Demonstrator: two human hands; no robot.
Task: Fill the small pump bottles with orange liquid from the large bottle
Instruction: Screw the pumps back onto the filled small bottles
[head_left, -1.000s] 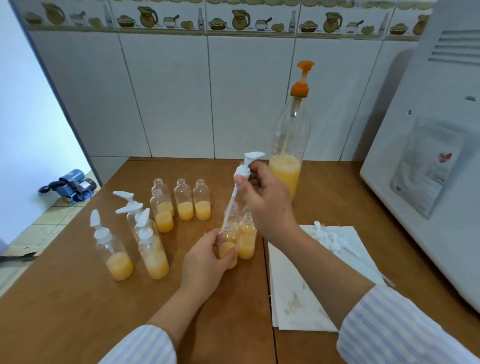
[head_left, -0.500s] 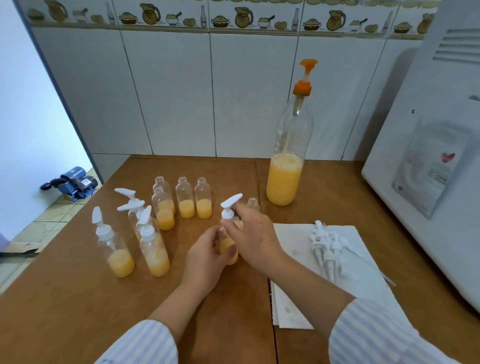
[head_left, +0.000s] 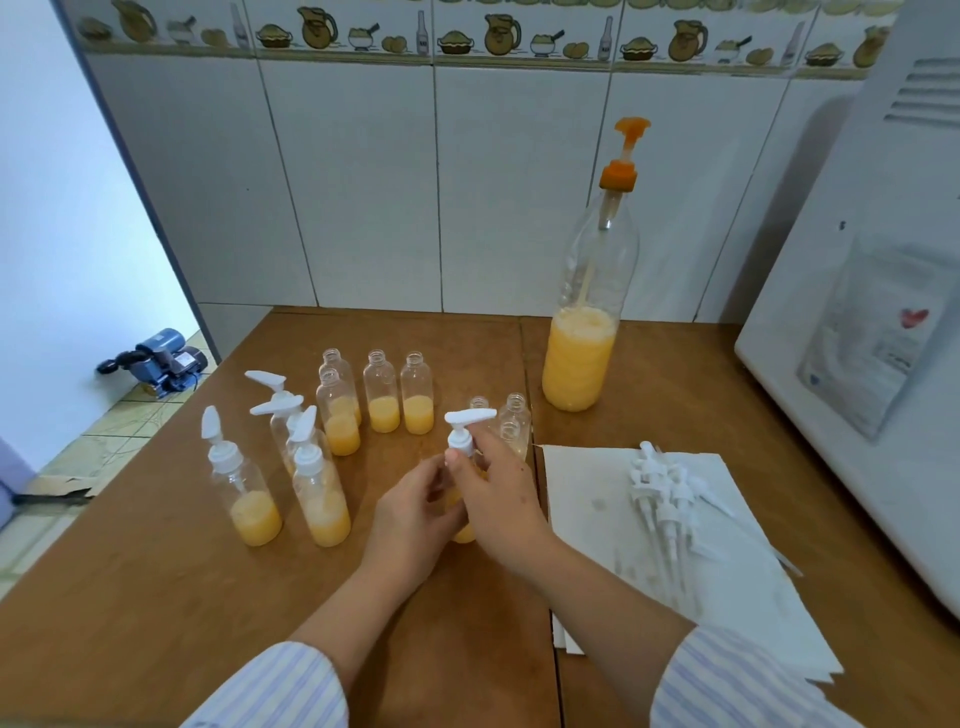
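A big clear bottle (head_left: 582, 332) with an orange pump top (head_left: 621, 161) stands at the back of the brown tabletop (head_left: 130, 597). Orange liquid fills about its bottom third.

In front of the big bottle, toward the person, both hands are on one small bottle (head_left: 464, 530). The left hand (head_left: 415, 514) curls around its side, so its grip holds the bottle. The right hand (head_left: 498, 499) pinches the collar of the white pump head (head_left: 464, 426) on top of it, so its grip is narrow and holds the pump. The hands hide most of this small bottle; a bit of orange liquid shows at its bottom.

Just behind the hands, still in front of the big bottle, stand two open small bottles (head_left: 511, 423). Their lower parts are hidden.

To the left of the big bottle stand four open small bottles (head_left: 382, 400) with no tops, each with orange liquid in the bottom part. Further left and nearer the person stand four small bottles with white pumps (head_left: 317, 483) already on, also partly full of orange.

To the right of the hands, in front of the big bottle, lies white paper (head_left: 597, 519) with a heap of loose white pump heads (head_left: 667, 493) on it. A big white machine (head_left: 857, 364) stands to the right of the big bottle. White wall tiles (head_left: 363, 182) are behind it.
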